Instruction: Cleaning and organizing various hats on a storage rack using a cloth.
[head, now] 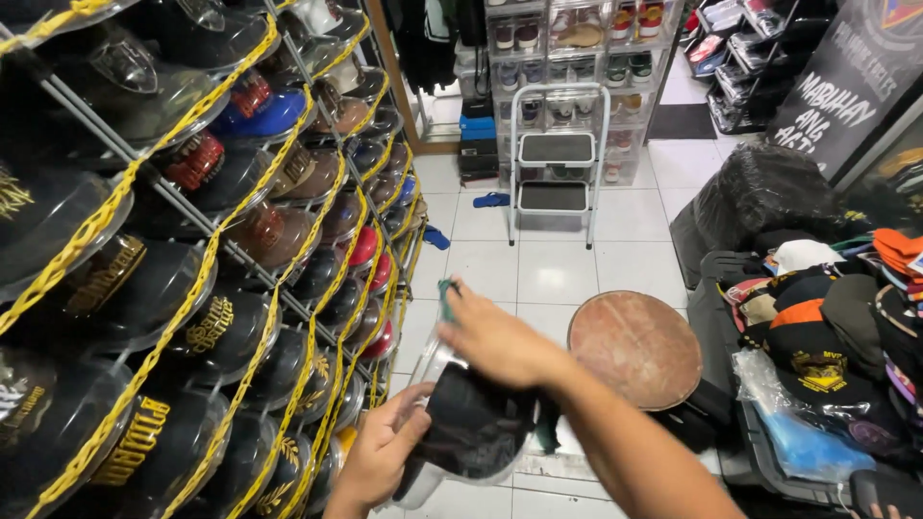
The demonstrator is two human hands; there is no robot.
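Right below me, my left hand grips a black cap in a clear plastic case from underneath, fingers curled around its edge. Just above, my right hand is closed on a small teal cloth over the case's top. Beyond stands a round brown stool, the cap rack with yellow chains left, and a white step ladder farther back.

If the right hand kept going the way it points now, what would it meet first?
The right hand, holding a small teal cloth, points up-left toward the wire rack of plastic-covered caps. Those caps look first in line, though depth is unclear.
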